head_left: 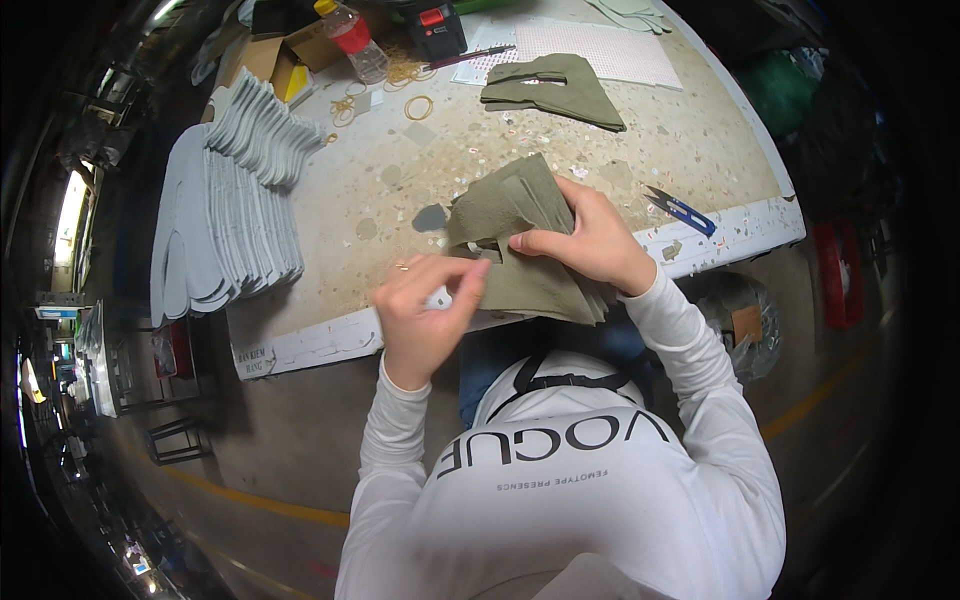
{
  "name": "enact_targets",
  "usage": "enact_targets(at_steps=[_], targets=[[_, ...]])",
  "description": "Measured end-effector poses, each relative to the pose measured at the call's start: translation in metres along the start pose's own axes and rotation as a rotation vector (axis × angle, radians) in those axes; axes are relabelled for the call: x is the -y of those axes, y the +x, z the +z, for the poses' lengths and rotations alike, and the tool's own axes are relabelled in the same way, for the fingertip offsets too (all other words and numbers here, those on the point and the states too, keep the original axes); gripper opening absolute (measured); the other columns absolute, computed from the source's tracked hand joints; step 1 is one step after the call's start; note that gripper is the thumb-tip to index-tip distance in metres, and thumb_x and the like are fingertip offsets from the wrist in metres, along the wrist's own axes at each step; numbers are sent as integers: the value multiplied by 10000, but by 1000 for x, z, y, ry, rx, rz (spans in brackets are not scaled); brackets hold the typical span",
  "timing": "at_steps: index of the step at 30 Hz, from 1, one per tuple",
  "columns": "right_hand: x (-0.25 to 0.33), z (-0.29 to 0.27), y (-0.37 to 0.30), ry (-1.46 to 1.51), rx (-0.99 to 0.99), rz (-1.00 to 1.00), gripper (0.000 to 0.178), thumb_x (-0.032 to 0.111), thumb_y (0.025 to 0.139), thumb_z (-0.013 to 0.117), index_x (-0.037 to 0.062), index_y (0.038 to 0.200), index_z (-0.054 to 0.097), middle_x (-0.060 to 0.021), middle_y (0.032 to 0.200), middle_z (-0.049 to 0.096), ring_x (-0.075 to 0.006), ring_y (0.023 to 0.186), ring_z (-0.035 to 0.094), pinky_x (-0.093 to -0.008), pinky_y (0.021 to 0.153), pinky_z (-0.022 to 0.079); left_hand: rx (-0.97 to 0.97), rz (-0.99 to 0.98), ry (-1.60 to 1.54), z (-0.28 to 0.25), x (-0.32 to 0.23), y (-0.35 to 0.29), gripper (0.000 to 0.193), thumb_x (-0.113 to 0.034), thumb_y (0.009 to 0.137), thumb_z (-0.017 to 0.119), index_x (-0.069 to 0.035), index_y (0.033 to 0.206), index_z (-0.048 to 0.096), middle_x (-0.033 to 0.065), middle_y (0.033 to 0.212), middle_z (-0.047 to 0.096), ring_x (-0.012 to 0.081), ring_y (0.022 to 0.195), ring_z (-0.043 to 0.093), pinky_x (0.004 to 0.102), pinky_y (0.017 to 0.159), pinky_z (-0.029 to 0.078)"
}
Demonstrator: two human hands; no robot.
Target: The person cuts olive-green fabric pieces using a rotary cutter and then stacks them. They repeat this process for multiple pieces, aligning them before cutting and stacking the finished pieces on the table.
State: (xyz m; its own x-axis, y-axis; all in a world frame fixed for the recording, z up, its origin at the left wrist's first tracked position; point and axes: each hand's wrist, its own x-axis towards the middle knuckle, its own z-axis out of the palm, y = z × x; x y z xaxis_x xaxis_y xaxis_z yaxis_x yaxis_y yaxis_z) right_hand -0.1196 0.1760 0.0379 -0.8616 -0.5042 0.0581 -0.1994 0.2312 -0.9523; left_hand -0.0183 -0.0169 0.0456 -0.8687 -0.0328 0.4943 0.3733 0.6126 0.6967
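Observation:
A stack of olive-green cut fabric pieces (540,285) with a narrow slot lies at the near edge of the table. My right hand (595,240) is closed around its right side, thumb on top and fingers behind the layers. At the slot, my left hand (425,305) has its thumb and forefinger pinched together beside the fabric. A small white piece (438,297) shows within the curled fingers; its kind is unclear. Farther back lies another olive fabric stack (555,92), also slotted. Blue-handled thread snips (682,211) rest to the right of my right hand.
On the left of the worn table (330,240) stands a long row of pale grey cut pieces (235,200). Behind are a bottle (355,45), rubber bands (418,108), a black-and-red device (432,28), a pen (468,57) and printed sheets (600,50). A dark grey scrap (430,218) lies beside the stack.

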Motion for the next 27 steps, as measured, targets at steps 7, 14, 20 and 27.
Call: enact_targets(at_steps=[7,14,20,27], targets=[[2,0,-6,25,29,1,539,316,691,790,13,1112,647,-165,965,714,-279,876,695,-344,811,520,14,-234,260,6,4,1,107,-146,780,764,-66,763,695,12,692,647,162,575,570,293,631,386],[-4,-2,-5,116,34,40,522,275,704,788,6,1125,637,-135,972,716,-221,859,687,-319,812,517,-94,-162,-39,1,8,3,77,-102,840,714,-44,815,669,62,848,658,158,709,571,286,744,417],[-7,-4,-3,500,164,258,433,190,776,754,-10,1139,625,-85,1000,694,-150,879,653,-282,797,517,-63,-174,-893,0,7,14,94,-129,1013,503,-44,984,475,119,940,585,199,852,578,361,870,478],[-17,-6,3,588,359,355,453,195,808,731,-25,1182,600,-92,1039,670,-145,897,643,-273,795,517,24,-190,-959,-11,3,38,108,-163,1047,428,-88,976,395,77,788,520,140,709,504,301,731,450]])
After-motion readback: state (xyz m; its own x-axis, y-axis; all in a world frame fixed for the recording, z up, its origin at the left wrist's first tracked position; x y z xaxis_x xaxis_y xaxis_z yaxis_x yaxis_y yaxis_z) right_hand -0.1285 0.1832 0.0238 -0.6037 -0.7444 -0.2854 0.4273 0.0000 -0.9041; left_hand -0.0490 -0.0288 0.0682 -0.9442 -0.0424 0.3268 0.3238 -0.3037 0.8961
